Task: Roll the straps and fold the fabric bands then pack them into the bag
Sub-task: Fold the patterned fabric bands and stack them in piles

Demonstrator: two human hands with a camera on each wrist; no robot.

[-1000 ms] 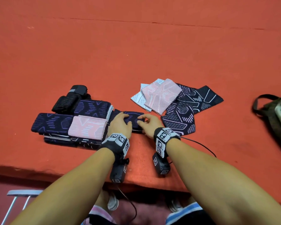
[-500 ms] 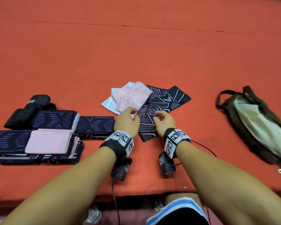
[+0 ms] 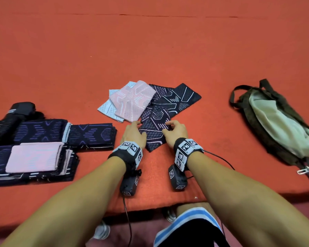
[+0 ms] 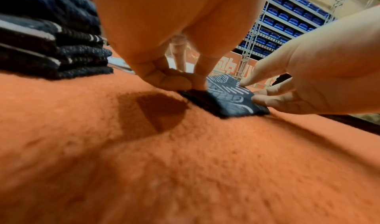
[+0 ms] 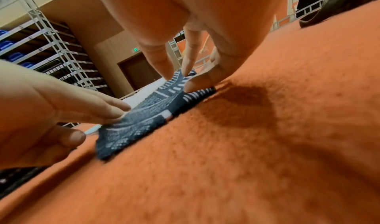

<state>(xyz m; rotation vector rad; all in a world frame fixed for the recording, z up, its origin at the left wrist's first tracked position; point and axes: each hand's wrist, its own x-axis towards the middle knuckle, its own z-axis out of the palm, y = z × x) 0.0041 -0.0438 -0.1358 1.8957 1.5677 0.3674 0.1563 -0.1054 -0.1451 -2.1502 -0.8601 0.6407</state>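
A dark navy patterned fabric band [image 3: 154, 132] lies flat at the near end of a loose pile on the orange cloth. My left hand [image 3: 138, 124] pinches its left edge between thumb and finger [image 4: 197, 84]. My right hand [image 3: 168, 125] pinches its right edge [image 5: 191, 83]. Behind it lie a pink band [image 3: 132, 98], a pale blue band [image 3: 104, 108] and another dark band [image 3: 180, 97]. Folded bands [image 3: 39, 157] are stacked at the left, with black rolled straps [image 3: 16, 113] behind them. The olive bag [image 3: 278, 125] lies at the right, its mouth open.
The orange cloth-covered table [image 3: 150, 50] stretches far back with bare room. Its near edge [image 3: 150, 209] runs just behind my wrists. Cables hang from the wrist cameras. Shelving with blue bins [image 4: 287, 21] stands beyond the table.
Both hands left the folded dark band beside the stack and moved right to the loose pile. They now grip the nearest dark band at its two edges.
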